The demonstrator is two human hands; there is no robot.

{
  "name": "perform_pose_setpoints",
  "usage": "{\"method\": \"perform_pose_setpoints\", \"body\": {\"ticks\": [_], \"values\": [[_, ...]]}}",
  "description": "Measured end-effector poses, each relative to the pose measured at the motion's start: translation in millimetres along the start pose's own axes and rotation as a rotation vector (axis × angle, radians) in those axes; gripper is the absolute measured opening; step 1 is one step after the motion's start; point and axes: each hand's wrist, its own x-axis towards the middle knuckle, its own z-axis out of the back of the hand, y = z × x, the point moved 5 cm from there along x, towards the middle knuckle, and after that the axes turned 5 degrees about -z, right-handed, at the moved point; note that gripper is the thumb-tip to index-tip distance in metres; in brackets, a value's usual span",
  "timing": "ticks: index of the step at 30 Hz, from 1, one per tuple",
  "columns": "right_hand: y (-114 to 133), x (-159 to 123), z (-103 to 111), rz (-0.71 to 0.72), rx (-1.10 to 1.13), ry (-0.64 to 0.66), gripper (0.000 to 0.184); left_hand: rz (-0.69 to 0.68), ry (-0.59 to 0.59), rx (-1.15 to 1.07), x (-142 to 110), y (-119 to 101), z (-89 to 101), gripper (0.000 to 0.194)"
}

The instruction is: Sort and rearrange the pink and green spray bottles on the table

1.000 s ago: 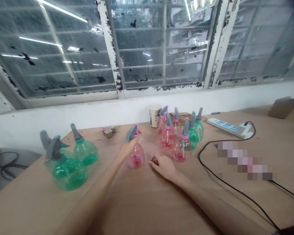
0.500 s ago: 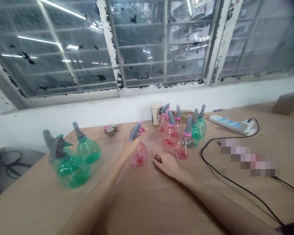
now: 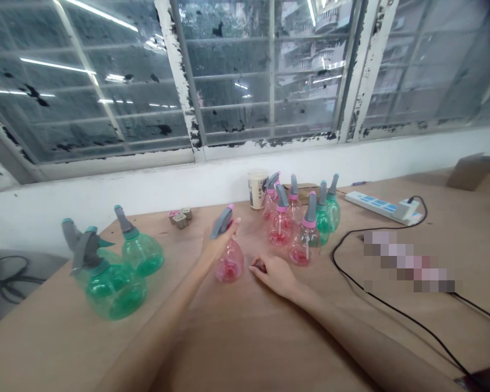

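A clear pink spray bottle (image 3: 230, 264) with a grey and pink spray head stands on the table in front of me. My left hand (image 3: 224, 237) is wrapped round its neck, just under the head, so the collar is hidden. To the right of that bottle, my right hand (image 3: 275, 275) rests on the tabletop with curled fingers. Something dark shows between its thumb and fingers, too small to name. Several more pink spray bottles (image 3: 280, 226) stand beyond the right hand, with two green spray bottles (image 3: 322, 222) behind them.
Three green spray bottles (image 3: 116, 288) are grouped at the left. Small grey and pink blocks (image 3: 181, 220) and a paper cup (image 3: 256, 190) sit by the wall. On the right lie a white power strip (image 3: 375, 207), its black cable (image 3: 351, 275) and a cardboard box (image 3: 471, 171).
My left hand's fingers have come round the pink bottle's neck, and the bottle has shifted slightly towards me. My right hand stays in place. The whole view has drifted a little.
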Motion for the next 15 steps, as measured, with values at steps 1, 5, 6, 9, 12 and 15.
{"method": "perform_pose_setpoints", "body": {"ticks": [1, 5, 6, 9, 12, 15], "values": [[0.0, 0.0, 0.0, 0.002, 0.002, 0.001, 0.020, 0.000, 0.000, -0.019, 0.4, 0.6, -0.1, 0.027], [0.8, -0.6, 1.0, 0.002, 0.005, 0.001, 0.020, -0.044, 0.008, -0.113, 0.5, 1.0, -2.0, 0.029], [1.0, -0.9, 1.5, 0.000, 0.006, -0.002, 0.020, -0.050, 0.015, -0.130, 0.1, 1.4, -3.0, 0.032], [1.4, -1.5, 2.1, -0.002, 0.011, -0.003, 0.019, -0.075, 0.042, -0.166, -0.9, 2.1, -6.8, 0.039], [0.9, -1.2, 1.7, 0.005, 0.012, -0.003, 0.019, -0.127, 0.053, -0.199, -1.5, 1.7, -8.9, 0.042], [-0.4, -0.5, 1.2, 0.011, 0.016, -0.015, 0.018, -0.151, 0.039, -0.216, -2.1, 1.7, -8.6, 0.045]]}}
